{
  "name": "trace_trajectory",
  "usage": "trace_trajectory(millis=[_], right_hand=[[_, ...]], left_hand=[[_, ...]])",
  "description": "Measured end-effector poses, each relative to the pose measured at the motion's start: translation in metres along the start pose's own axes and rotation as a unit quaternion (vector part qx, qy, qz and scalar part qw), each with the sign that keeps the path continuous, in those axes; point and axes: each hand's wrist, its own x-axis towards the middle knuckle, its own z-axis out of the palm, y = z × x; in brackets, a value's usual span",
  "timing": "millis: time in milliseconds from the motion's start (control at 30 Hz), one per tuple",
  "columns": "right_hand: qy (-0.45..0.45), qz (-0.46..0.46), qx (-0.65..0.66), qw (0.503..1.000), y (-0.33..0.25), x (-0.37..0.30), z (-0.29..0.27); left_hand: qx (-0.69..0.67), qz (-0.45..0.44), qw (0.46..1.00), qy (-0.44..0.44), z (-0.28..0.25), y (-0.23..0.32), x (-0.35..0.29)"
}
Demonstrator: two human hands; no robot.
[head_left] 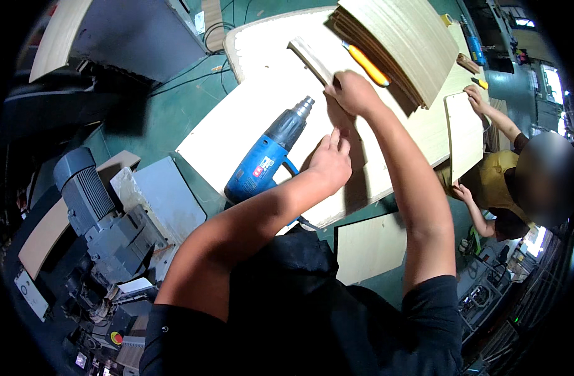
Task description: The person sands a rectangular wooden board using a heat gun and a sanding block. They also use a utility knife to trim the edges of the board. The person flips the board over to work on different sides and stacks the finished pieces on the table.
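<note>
My right hand (353, 93) is closed around the near end of a narrow wooden strip (311, 59), which lies slanting across the pale work board (255, 75). My left hand (332, 163) is just nearer to me, its fingers partly stretched out over the board; nothing shows in them. A blue heat gun (257, 164) with a metal nozzle lies to the left of my left hand, nozzle pointing away. Beyond my right hand lies a yellow-orange utility knife (366, 64), beside a stack of thin wood-veneer panels (400, 41).
A co-worker (497, 182) at the right holds a pale board (465, 135). Another panel (370, 247) is below the table's near edge. At left stands a machine with a grey motor (86, 188). Cables (199, 74) run across the green floor. A blue tool (474, 44) lies far right.
</note>
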Motion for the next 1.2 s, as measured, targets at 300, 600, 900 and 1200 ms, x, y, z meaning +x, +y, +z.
trace_trajectory(millis=[300,600,900,1200], right_hand=[[0.068,0.203,-0.019,0.977,0.099,-0.134,0.011],[0.184,-0.061,0.078,0.978,-0.024,-0.244,0.097],[0.144,-0.074,0.060,0.985,-0.137,-0.253,0.148],[0.230,0.010,0.051,0.972,-0.102,-0.272,0.169]], left_hand=[[0.023,-0.061,0.997,0.043,0.011,0.014,0.007],[-0.015,-0.095,0.995,-0.025,-0.017,0.013,0.011],[0.005,-0.145,0.983,-0.109,-0.045,0.019,0.030],[0.043,-0.136,0.969,-0.201,-0.048,0.035,0.070]])
